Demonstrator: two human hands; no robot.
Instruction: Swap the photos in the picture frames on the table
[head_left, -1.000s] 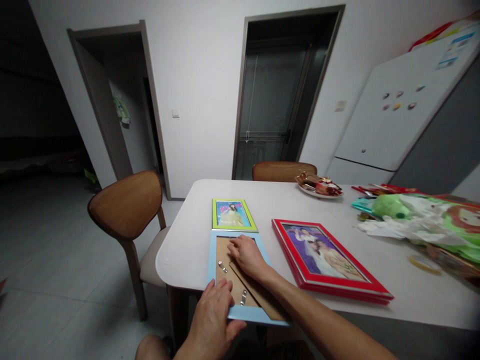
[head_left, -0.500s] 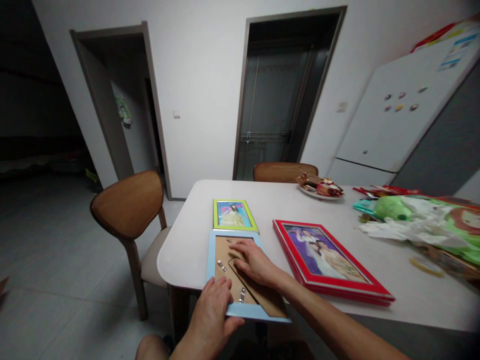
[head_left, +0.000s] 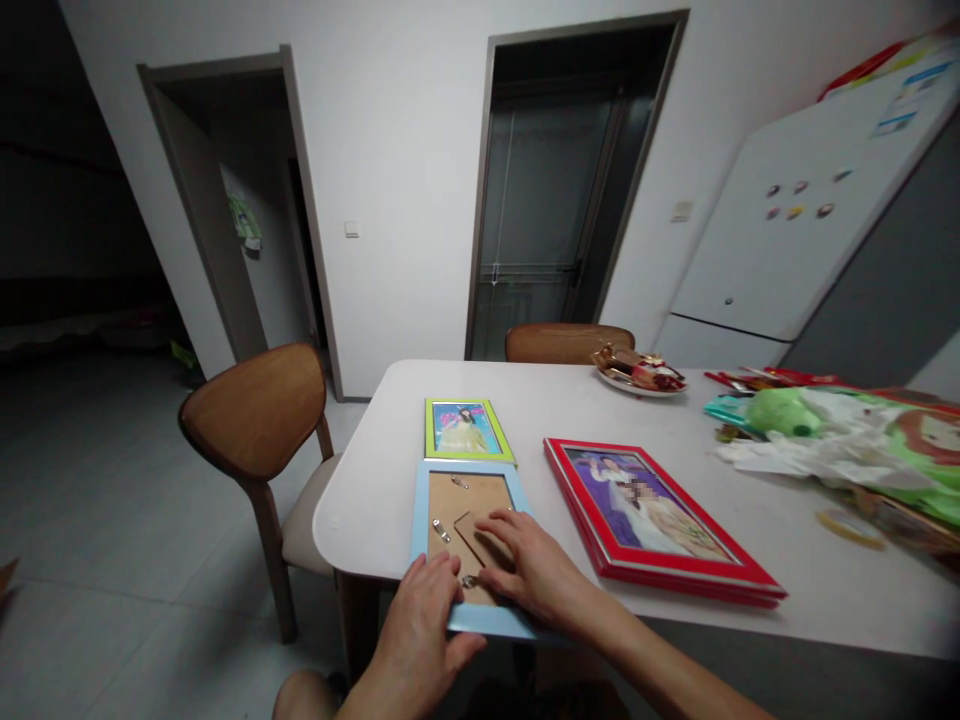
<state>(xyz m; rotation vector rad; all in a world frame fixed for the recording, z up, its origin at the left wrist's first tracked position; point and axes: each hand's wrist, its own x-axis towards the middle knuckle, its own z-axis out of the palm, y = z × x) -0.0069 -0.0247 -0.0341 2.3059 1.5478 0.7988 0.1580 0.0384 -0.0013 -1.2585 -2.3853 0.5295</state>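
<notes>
Legible texts: 0. Label [head_left: 911, 98] on refrigerator [head_left: 750, 230]: print too small. Pink marks on green-framed picture [head_left: 465, 430]: unreadable.

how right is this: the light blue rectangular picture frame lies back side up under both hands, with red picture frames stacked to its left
Wrong side: the head view shows red picture frames stacked to the right of the light blue rectangular picture frame, which lies back side up under the left hand and right hand.

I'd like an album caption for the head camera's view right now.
Two hands on the brown back of a light blue frame, beside red frames on a white table.
</notes>
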